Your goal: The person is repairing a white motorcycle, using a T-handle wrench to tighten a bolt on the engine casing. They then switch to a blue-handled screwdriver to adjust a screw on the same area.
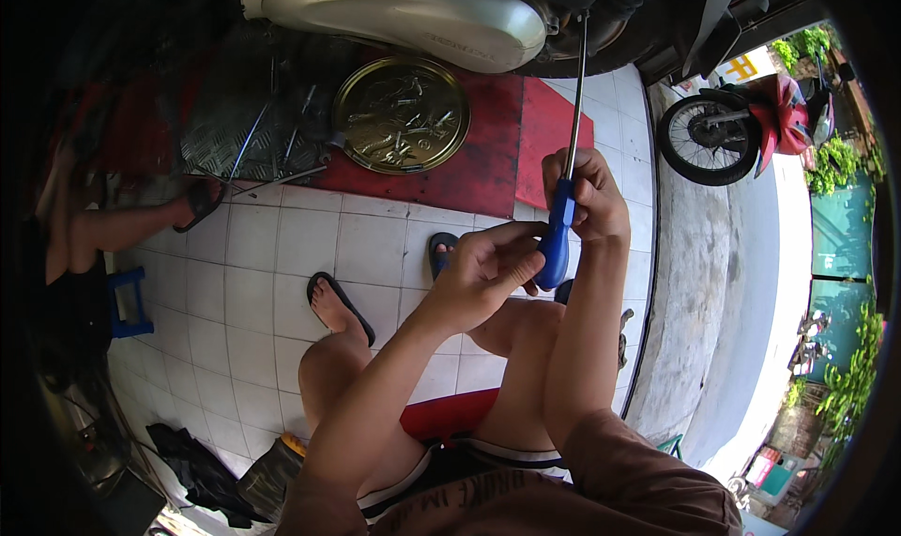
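overhead, the silver exhaust muffler (404, 20) of a motorbike fills the top of the view, its left end cut off in shadow and the dark bodywork behind it hard to make out. below it a white tiled floor (253, 283) spreads out, with a red mat (488, 160) along its far edge. at the right, beyond the step, a red scooter (741, 123) stands in bright daylight, only its front wheel and nose showing. on the mat lies a round brass-coloured tray (402, 114) holding small metal parts too jumbled to tell apart. at far left another person's leg and sandalled foot (199, 203) reach in, the rest lost in darkness beside a small blue stool (129, 301).

the seated person's knees and a foot in a black flip-flop (340, 303) sit in the middle; the other foot is mostly hidden behind the hands.

the long screwdriver (563, 198) stands nearly upright between the hands, long axis vertical, leaning slightly right toward the top, blue handle down, thin shaft pointing up to the underside of the bike, where its tip disappears. the right hand (587, 198) has its fingers curled tight round the top of the handle. the left hand (479, 268) pinches the lower handle between thumb and bent fingers.
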